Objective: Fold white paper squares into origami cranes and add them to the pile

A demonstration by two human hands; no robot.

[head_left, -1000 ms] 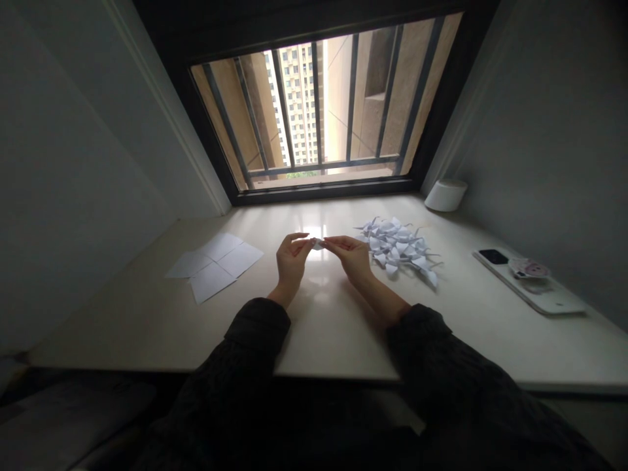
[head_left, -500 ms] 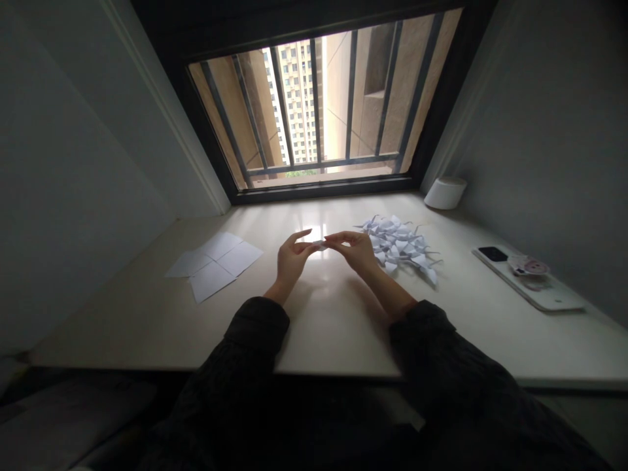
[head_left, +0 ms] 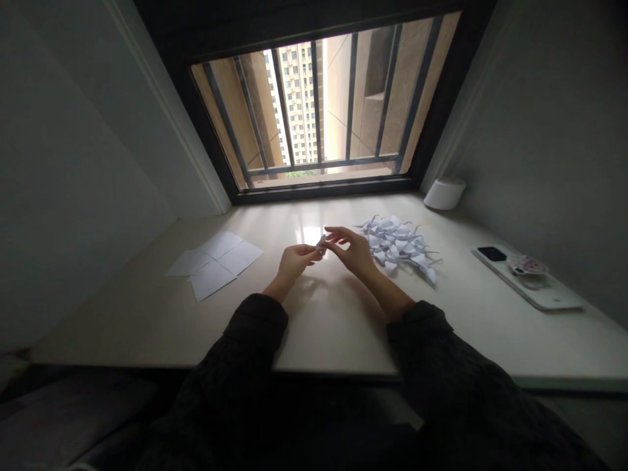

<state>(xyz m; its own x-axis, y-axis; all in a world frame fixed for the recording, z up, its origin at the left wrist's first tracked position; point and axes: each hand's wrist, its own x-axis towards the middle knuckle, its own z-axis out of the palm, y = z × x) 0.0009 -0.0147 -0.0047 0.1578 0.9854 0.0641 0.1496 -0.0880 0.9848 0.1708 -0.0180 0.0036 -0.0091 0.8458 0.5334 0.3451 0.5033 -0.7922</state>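
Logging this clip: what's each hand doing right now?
Left hand: closed, pinching the small folded paper.
Right hand: pinching the same paper.

Over the middle of the desk (head_left: 338,327), the left hand (head_left: 293,261) and right hand (head_left: 356,252) meet on a small folded piece (head_left: 321,245). Sheets (head_left: 216,265) lie toward the left edge, a folded-paper pile (head_left: 400,245) just right of the hands, a container (head_left: 445,193) in the far right corner, a phone (head_left: 527,285) by the right edge.

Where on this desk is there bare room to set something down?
Bare desk lies between the sheets and the near edge, between the pile and the phone, and along the window. Crowded: centre, where left hand and right hand pinch a paper piece beside the pile.
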